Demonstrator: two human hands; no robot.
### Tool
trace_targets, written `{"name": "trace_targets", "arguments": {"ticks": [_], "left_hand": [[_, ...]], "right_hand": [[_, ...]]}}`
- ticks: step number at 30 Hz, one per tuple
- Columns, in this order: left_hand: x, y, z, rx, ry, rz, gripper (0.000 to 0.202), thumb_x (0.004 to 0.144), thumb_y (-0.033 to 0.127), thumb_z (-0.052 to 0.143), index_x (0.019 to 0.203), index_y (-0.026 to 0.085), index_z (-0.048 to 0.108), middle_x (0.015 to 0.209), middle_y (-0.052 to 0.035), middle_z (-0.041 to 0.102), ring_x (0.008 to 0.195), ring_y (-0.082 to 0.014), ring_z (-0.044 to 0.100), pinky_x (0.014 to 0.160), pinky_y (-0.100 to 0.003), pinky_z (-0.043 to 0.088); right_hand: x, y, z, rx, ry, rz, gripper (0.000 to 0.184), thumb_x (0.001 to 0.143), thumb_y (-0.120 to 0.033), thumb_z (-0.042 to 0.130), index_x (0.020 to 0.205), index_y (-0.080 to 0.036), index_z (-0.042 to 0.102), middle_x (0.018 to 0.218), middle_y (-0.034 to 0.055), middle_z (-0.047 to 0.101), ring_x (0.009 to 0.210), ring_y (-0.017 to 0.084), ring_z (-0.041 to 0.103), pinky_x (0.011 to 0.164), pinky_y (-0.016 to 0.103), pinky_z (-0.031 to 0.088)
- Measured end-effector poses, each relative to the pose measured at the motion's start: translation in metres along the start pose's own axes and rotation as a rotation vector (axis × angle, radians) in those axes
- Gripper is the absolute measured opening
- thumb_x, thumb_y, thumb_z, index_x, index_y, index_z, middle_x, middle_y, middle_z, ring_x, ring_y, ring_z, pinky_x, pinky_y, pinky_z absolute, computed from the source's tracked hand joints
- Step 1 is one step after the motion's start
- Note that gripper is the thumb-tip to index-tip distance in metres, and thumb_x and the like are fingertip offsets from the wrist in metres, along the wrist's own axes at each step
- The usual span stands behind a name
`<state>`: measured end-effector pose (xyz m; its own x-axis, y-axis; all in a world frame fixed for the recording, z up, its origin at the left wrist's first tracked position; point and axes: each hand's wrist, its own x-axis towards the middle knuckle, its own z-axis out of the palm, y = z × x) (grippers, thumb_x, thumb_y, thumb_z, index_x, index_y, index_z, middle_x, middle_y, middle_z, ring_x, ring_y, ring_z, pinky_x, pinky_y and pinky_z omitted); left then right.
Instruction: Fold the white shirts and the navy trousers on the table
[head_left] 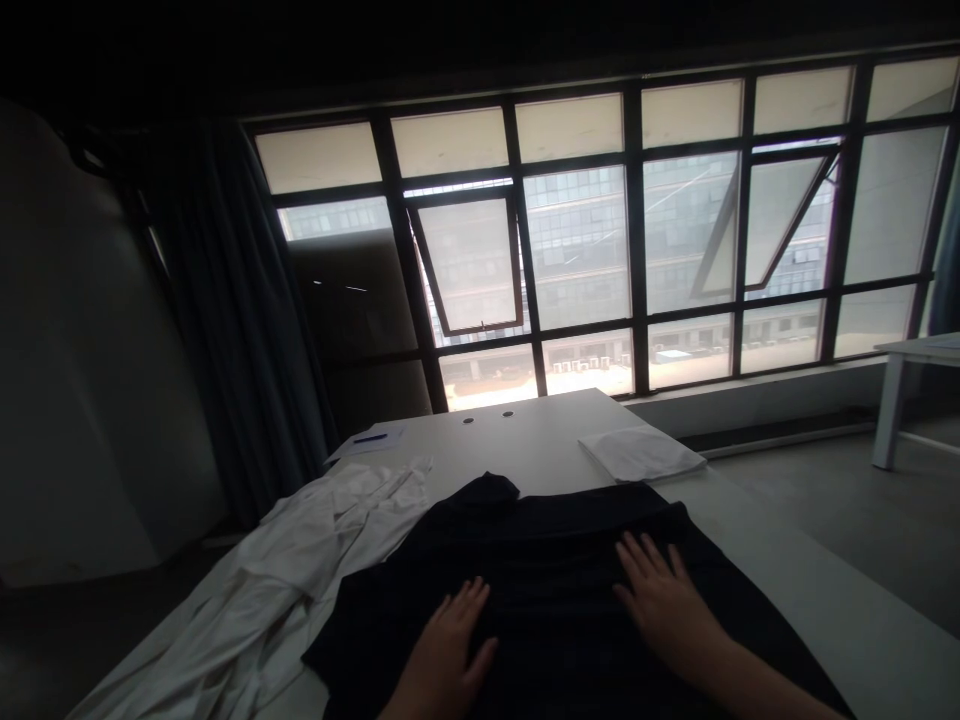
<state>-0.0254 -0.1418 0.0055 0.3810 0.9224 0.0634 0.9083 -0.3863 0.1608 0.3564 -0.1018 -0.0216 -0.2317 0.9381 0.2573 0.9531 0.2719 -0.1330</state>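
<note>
On the black garment (pixel 555 590), both hands flat.

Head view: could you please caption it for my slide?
Left hand and right hand flat on a black fabric garment across a white table.

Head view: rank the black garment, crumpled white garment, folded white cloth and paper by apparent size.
black garment
crumpled white garment
folded white cloth
paper
The last two lie farther off, so their true size is unsure.
</note>
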Motion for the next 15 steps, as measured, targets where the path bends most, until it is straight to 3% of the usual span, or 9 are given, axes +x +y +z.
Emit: {"name": "trace_targets", "arguments": {"ticks": [3, 6, 9, 15], "left_hand": [[0.012, 0.040, 0.011, -0.044, -0.125, 0.204, 0.081, 0.095, 0.063, 0.050, 0.159, 0.029, 0.015, 0.164, -0.0051, 0.015, 0.150, -0.0340, 0.020, 0.121, -0.061, 0.021], [0.009, 0.044, 0.009, -0.019, -0.127, 0.256, 0.082, 0.097, 0.064, 0.047, 0.159, 0.029, 0.008, 0.164, -0.0052, 0.009, 0.151, -0.0345, 0.016, 0.121, -0.061, 0.020], [-0.011, 0.016, -0.003, 0.020, -0.082, 0.261, 0.077, 0.100, 0.060, 0.044, 0.159, 0.033, 0.003, 0.164, -0.0029, 0.010, 0.150, -0.0312, 0.020, 0.121, -0.056, 0.026], [-0.069, -0.064, -0.017, 0.163, 0.078, 0.226, 0.076, 0.100, 0.052, 0.051, 0.158, 0.038, 0.003, 0.161, -0.0019, 0.025, 0.144, -0.0292, 0.037, 0.114, -0.049, 0.041]], "right_hand": [[-0.009, -0.067, 0.000, 0.233, -0.145, -0.244, 0.069, 0.098, -0.063, 0.035, 0.156, -0.026, 0.032, 0.163, 0.0082, 0.023, 0.149, 0.040, 0.021, 0.118, 0.066, 0.018], [-0.016, -0.091, -0.004, 0.348, -0.247, -0.386, 0.075, 0.094, -0.067, 0.044, 0.158, -0.030, 0.025, 0.164, 0.0077, 0.020, 0.149, 0.041, 0.018, 0.118, 0.069, 0.013], [-0.022, -0.070, -0.011, 0.351, -0.252, -0.370, 0.071, 0.096, -0.065, 0.043, 0.157, -0.038, 0.021, 0.164, 0.0028, 0.018, 0.150, 0.037, 0.017, 0.120, 0.066, 0.011], [-0.043, 0.030, -0.014, 0.229, -0.166, -0.186, 0.065, 0.096, -0.064, 0.043, 0.155, -0.045, 0.021, 0.164, -0.0016, 0.021, 0.150, 0.034, 0.021, 0.121, 0.063, 0.013]]}}
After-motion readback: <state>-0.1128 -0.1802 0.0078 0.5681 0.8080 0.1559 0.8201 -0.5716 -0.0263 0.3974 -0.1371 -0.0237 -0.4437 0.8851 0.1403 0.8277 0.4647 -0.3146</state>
